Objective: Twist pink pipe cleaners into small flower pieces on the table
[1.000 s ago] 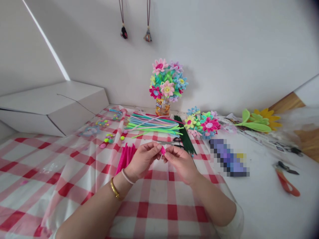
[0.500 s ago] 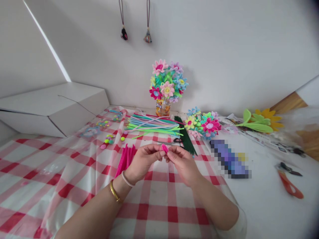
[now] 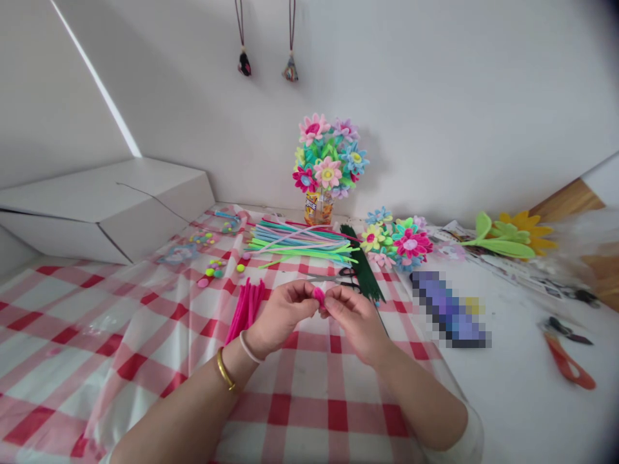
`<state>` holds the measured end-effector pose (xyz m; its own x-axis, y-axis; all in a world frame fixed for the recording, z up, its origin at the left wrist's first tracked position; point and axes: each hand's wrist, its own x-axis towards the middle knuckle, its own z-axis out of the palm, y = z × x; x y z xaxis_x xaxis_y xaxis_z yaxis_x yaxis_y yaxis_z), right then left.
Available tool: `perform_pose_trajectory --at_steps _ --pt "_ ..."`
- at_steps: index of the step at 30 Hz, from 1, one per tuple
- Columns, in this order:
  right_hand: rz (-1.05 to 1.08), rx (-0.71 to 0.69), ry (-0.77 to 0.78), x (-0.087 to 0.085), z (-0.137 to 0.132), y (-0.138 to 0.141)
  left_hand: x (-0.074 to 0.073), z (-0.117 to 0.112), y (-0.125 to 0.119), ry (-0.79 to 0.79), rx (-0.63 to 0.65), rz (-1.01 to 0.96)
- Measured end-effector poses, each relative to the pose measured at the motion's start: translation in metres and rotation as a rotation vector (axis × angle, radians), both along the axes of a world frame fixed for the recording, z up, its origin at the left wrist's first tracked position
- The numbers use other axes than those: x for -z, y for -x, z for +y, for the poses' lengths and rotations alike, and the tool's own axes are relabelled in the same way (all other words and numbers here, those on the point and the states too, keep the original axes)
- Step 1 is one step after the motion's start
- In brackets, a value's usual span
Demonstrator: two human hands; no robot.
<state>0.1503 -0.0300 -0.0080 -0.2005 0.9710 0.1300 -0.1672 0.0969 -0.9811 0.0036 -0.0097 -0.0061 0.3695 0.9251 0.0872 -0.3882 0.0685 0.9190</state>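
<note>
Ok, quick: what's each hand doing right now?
Left hand: fingers curled at the small pink piece; whether it grips can't be told.
Right hand: closed, pinching that same piece between thumb and fingers.

The small pink piece (image 3: 318, 294) looks fuzzy and matt, as do the pink stems (image 3: 242, 316) and the pastel stems (image 3: 300, 243). The bouquet (image 3: 327, 173) has the same soft, velvety nap; its cup (image 3: 326, 209) is clear and glossy. The checked tablecloth (image 3: 309, 367) looks thin, creased and faintly shiny, whether cloth or plastic is hard to tell. The bare counter (image 3: 512, 406) is smooth and white. The bangle (image 3: 224, 370) is polished, gold-coloured metal. The box (image 3: 167, 193) looks like smooth, matt card. The pliers (image 3: 570, 364) have smooth orange plastic-looking grips; the plastic bag (image 3: 580, 229) is see-through and crinkled. The board (image 3: 568, 198) shows wood grain.
</note>
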Motion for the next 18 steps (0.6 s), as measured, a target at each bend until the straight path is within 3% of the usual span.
perform_pose_trajectory --at_steps 10,18 --pt "0.182 -0.096 0.067 0.0016 -0.0004 0.0028 -0.0024 0.0008 0.0012 0.046 0.126 -0.113" --pt "0.168 -0.094 0.065 0.0004 -0.0001 0.0016 -0.0042 0.0029 0.0061 0.061 0.174 -0.094"
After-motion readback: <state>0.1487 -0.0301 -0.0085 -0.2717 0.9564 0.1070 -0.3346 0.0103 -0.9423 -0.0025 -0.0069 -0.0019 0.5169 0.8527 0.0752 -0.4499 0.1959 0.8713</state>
